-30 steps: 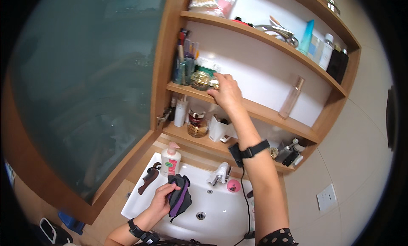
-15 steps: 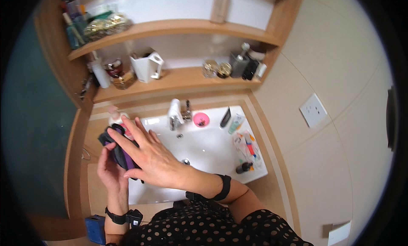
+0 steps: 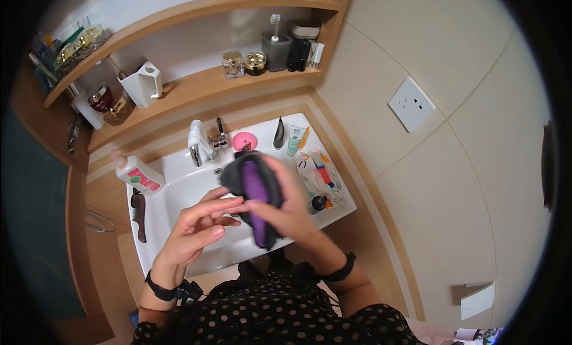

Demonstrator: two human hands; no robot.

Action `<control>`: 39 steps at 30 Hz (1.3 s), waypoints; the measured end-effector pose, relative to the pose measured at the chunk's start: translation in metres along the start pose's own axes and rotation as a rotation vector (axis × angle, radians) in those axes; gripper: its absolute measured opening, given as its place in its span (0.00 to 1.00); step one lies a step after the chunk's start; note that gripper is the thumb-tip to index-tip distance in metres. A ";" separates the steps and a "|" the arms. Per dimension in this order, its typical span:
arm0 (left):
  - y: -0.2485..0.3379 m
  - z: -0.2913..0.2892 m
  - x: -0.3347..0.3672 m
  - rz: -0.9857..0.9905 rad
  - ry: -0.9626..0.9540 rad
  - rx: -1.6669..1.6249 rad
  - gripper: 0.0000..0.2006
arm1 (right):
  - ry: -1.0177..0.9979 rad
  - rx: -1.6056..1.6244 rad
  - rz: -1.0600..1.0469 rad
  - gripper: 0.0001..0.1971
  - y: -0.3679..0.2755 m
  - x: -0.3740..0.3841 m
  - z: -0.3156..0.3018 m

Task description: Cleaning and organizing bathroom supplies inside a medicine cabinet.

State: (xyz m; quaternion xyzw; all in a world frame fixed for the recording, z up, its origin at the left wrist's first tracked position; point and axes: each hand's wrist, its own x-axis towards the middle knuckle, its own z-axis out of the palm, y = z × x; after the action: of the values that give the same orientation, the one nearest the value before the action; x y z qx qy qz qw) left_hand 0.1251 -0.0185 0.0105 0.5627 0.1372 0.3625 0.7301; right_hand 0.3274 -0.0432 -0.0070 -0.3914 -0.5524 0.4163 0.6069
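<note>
Over the right half of the white sink (image 3: 183, 193), my right hand (image 3: 290, 202) is closed around a soft black-and-purple fabric item (image 3: 255, 187). The item is held on end, its purple middle strip between black padded sides; motion blurs it, and its exact kind does not show. My left hand (image 3: 199, 226) is open, fingers stretched toward the item's near-left side and thumb apart. Its fingertips come up to the fabric, but I cannot tell whether they touch. The sink drain is mostly hidden behind my hands.
A white faucet (image 3: 199, 141) and a pink dish (image 3: 244, 141) are at the sink's back. Tubes (image 3: 295, 140), a clear bag of small items (image 3: 322, 172) and a dark bottle (image 3: 317, 204) line its right rim. Left are a pump bottle (image 3: 142, 175) and comb (image 3: 139, 217). A wooden shelf (image 3: 196, 86) overhangs.
The fabric item has moved from the sink's left side to the right and is now in my right hand. My left hand has let go. The view has shifted, uncovering the comb and pump bottle.
</note>
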 end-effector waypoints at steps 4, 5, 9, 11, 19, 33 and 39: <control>-0.018 -0.005 0.036 -0.170 -0.107 0.061 0.22 | 0.266 0.231 0.137 0.39 -0.033 -0.035 -0.081; -0.033 -0.008 0.047 -0.235 -0.082 0.120 0.21 | 0.303 0.299 0.112 0.40 -0.035 -0.044 -0.101; -0.148 -0.018 0.090 -0.296 -0.189 0.446 0.22 | 0.514 0.170 -0.028 0.43 -0.051 -0.087 -0.141; -0.209 -0.017 0.098 -0.358 -0.201 0.495 0.25 | 0.561 0.162 -0.047 0.42 -0.051 -0.099 -0.141; -0.315 0.027 0.122 -0.161 -0.112 0.901 0.35 | 0.789 0.316 0.029 0.41 -0.039 -0.144 -0.150; -0.240 0.008 0.123 -0.264 -0.195 0.376 0.23 | 0.671 0.381 0.087 0.29 -0.001 -0.116 -0.154; -0.164 0.022 0.105 -0.100 -0.091 0.008 0.37 | 0.309 -0.271 -0.153 0.23 0.017 -0.024 -0.101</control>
State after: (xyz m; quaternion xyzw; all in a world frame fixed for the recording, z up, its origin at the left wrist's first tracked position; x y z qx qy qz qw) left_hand 0.2734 0.0201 -0.1115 0.5741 0.1331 0.2993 0.7504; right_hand 0.4254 -0.0615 -0.0396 -0.4857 -0.5317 0.2261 0.6560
